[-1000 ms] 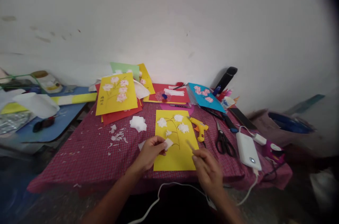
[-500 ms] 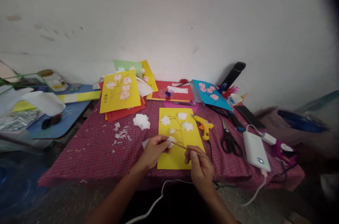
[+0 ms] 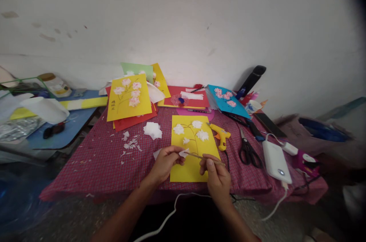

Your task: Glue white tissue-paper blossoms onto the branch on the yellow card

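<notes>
The cloth-covered counter (image 3: 100,165) spreads out from under both hands. The yellow card (image 3: 185,173) lies flat directly beneath them, its far half already carrying white paper flowers (image 3: 202,135). Just beyond the right hand (image 3: 217,179) sits a glue gun (image 3: 220,135), with scissors (image 3: 248,150) further off to that side. I'd say a careless sweep of that wrist could knock the gun onto the card. The left hand (image 3: 166,162) is closed narrow, thumb and fingertips pinching a small white paper piece (image 3: 183,153) just above the card. The right hand is likewise closed, gripping a thin stick (image 3: 200,157) whose tip meets that paper. The scrap looks flimsy. Too hard a poke might tear it or push it out of the pinch, so that it lands crooked.
</notes>
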`<control>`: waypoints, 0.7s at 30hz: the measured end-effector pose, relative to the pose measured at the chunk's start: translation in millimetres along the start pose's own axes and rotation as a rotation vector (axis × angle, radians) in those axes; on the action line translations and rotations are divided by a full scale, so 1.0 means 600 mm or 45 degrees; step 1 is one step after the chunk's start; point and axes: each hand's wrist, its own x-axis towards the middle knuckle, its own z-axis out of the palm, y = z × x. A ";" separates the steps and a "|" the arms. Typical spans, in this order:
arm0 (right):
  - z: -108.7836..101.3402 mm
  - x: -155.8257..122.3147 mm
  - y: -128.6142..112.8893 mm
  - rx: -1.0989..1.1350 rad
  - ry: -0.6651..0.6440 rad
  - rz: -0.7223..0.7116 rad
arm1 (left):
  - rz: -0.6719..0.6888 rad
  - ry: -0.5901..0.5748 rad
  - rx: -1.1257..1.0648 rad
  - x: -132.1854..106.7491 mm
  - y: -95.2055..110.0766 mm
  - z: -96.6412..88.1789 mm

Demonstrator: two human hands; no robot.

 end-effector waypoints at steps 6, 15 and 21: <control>-0.001 0.003 0.007 0.092 0.028 0.066 | 0.096 -0.044 0.152 -0.002 0.000 0.000; -0.002 0.002 0.008 0.112 0.027 0.070 | 0.094 -0.036 0.221 -0.002 -0.003 -0.001; -0.003 0.004 0.005 0.121 0.022 0.085 | 0.115 -0.080 0.303 -0.008 0.002 0.000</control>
